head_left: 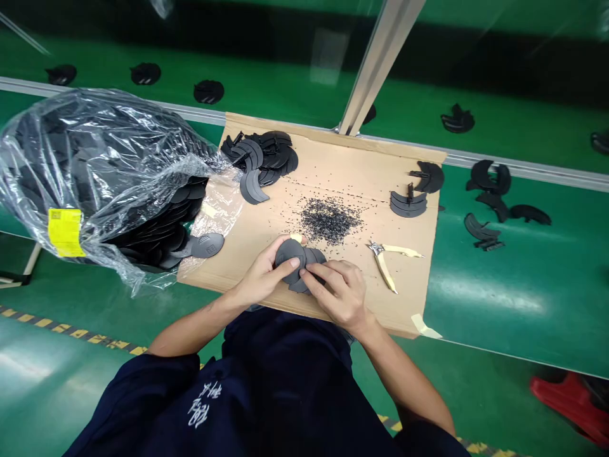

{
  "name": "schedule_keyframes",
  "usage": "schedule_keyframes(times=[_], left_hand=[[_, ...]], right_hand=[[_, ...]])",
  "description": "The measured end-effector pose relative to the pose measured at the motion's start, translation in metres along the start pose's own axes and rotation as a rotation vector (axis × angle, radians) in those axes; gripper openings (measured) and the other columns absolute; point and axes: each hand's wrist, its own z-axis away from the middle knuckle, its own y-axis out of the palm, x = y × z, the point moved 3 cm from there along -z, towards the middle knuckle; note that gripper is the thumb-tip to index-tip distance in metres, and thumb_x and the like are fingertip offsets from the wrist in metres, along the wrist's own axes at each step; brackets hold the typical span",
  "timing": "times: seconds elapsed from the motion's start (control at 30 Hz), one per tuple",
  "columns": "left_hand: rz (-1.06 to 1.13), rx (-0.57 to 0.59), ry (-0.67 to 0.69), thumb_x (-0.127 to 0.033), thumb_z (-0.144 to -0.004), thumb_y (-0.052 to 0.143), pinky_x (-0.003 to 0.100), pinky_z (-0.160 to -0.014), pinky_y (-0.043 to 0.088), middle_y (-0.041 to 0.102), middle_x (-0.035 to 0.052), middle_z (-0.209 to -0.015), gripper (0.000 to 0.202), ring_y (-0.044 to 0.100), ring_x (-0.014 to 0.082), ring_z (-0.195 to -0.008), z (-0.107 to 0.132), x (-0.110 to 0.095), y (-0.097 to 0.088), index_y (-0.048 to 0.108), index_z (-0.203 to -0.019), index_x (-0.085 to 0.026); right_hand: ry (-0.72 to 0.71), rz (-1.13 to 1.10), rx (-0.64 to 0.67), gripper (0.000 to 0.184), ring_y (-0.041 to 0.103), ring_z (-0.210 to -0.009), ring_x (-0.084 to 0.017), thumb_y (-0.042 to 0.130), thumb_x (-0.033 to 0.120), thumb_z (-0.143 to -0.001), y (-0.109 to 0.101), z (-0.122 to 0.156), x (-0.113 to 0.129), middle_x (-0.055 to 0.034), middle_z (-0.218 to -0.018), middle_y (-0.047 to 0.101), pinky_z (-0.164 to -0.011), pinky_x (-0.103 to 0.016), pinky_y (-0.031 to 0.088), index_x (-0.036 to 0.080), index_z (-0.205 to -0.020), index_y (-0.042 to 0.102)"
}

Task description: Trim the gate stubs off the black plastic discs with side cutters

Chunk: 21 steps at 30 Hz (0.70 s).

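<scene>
Both of my hands grip a small stack of black round plastic parts [291, 252] at the near edge of a cardboard sheet [333, 174]. My left hand [264, 276] curls around the stack's left side, with the thumb on top. From the right, my right hand [340, 293] pinches the same stack with its fingertips. Just beyond the stack lies a heap of black plastic trimmings [329, 219]. Cream-handled cutting pliers [387, 259] rest on the cardboard to the right of my right hand.
A clear plastic bag [90, 171] full of black parts with a yellow label lies at left, spilling parts onto the cardboard. Crescent-shaped pieces are piled at the cardboard's far left [261, 158] and far right [416, 190]. More black parts sit on the green conveyor [495, 190]. A metal post [375, 63] rises behind.
</scene>
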Motion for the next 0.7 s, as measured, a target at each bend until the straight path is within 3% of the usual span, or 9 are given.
schedule_keyframes(times=[0.1, 0.17, 0.23, 0.3, 0.4, 0.5, 0.63, 0.7], left_hand=[[0.019, -0.070, 0.007, -0.048, -0.092, 0.074, 0.031, -0.094, 0.059, 0.073, 0.0076, -0.116, 0.043, 0.071, 0.0206, -0.104, -0.002, 0.001, -0.003, 0.065, -0.124, -0.020], [0.006, -0.105, 0.026, -0.049, -0.091, 0.074, 0.031, -0.095, 0.059, 0.071, 0.0090, -0.122, 0.046, 0.070, 0.0215, -0.107, -0.001, 0.000, -0.007, 0.064, -0.126, -0.020], [-0.035, -0.103, 0.058, -0.049, -0.092, 0.073, 0.031, -0.093, 0.059, 0.071, 0.0094, -0.123, 0.049, 0.070, 0.0210, -0.105, 0.000, -0.002, -0.009, 0.062, -0.129, -0.020], [-0.076, -0.064, 0.088, -0.047, -0.093, 0.073, 0.029, -0.086, 0.060, 0.071, 0.0084, -0.118, 0.050, 0.071, 0.0193, -0.097, 0.003, -0.004, -0.007, 0.059, -0.134, -0.021], [-0.152, -0.018, 0.127, -0.042, -0.095, 0.072, 0.029, -0.085, 0.061, 0.071, 0.0087, -0.122, 0.049, 0.072, 0.0201, -0.100, 0.006, -0.007, -0.001, 0.056, -0.138, -0.025], [-0.263, -0.007, 0.137, -0.038, -0.096, 0.071, 0.031, -0.090, 0.062, 0.069, 0.0099, -0.132, 0.047, 0.071, 0.0247, -0.114, 0.010, -0.009, 0.000, 0.058, -0.140, -0.026], [-0.383, 0.036, 0.117, -0.038, -0.098, 0.067, 0.031, -0.077, 0.066, 0.070, 0.0113, -0.129, 0.049, 0.074, 0.0269, -0.105, 0.011, -0.013, -0.002, 0.057, -0.144, -0.024], [-0.416, 0.091, 0.118, -0.038, -0.100, 0.063, 0.032, -0.079, 0.066, 0.069, 0.0120, -0.132, 0.053, 0.074, 0.0271, -0.107, 0.010, -0.015, -0.001, 0.052, -0.150, -0.024]], right_hand=[[0.037, -0.046, 0.037, 0.038, 0.068, -0.115, -0.024, 0.060, 0.008, -0.097, -0.003, -0.001, 0.000, -0.0074, -0.117, 0.077, -0.093, -0.043, 0.062, 0.028, -0.127, 0.070], [0.190, -0.131, -0.004, 0.039, 0.067, -0.121, -0.027, 0.058, 0.008, -0.096, -0.009, -0.002, -0.004, -0.0111, -0.125, 0.071, -0.095, -0.049, 0.062, 0.027, -0.129, 0.068], [0.435, -0.328, -0.054, 0.037, 0.070, -0.112, -0.026, 0.060, 0.015, -0.097, -0.011, 0.000, -0.009, -0.0135, -0.125, 0.069, -0.090, -0.047, 0.064, 0.025, -0.133, 0.064], [0.655, -0.614, -0.012, 0.037, 0.073, -0.094, -0.022, 0.064, 0.027, -0.099, -0.005, 0.001, -0.010, -0.0111, -0.113, 0.071, -0.079, -0.038, 0.066, 0.023, -0.135, 0.060], [0.826, -0.912, 0.088, 0.031, 0.074, -0.080, -0.017, 0.066, 0.039, -0.099, 0.009, 0.001, -0.006, -0.0046, -0.093, 0.074, -0.070, -0.029, 0.064, 0.022, -0.125, 0.062], [0.888, -0.912, 0.035, 0.027, 0.074, -0.080, -0.017, 0.068, 0.042, -0.098, 0.014, 0.001, -0.006, -0.0032, -0.091, 0.075, -0.069, -0.026, 0.063, 0.022, -0.116, 0.065], [0.864, -0.818, 0.004, 0.029, 0.072, -0.077, -0.016, 0.069, 0.042, -0.097, 0.013, 0.001, -0.006, -0.0034, -0.093, 0.075, -0.068, -0.026, 0.062, 0.022, -0.117, 0.067], [0.856, -0.819, 0.000, 0.029, 0.073, -0.081, -0.016, 0.069, 0.042, -0.097, 0.012, 0.000, -0.005, -0.0043, -0.096, 0.075, -0.072, -0.027, 0.063, 0.021, -0.117, 0.068]])
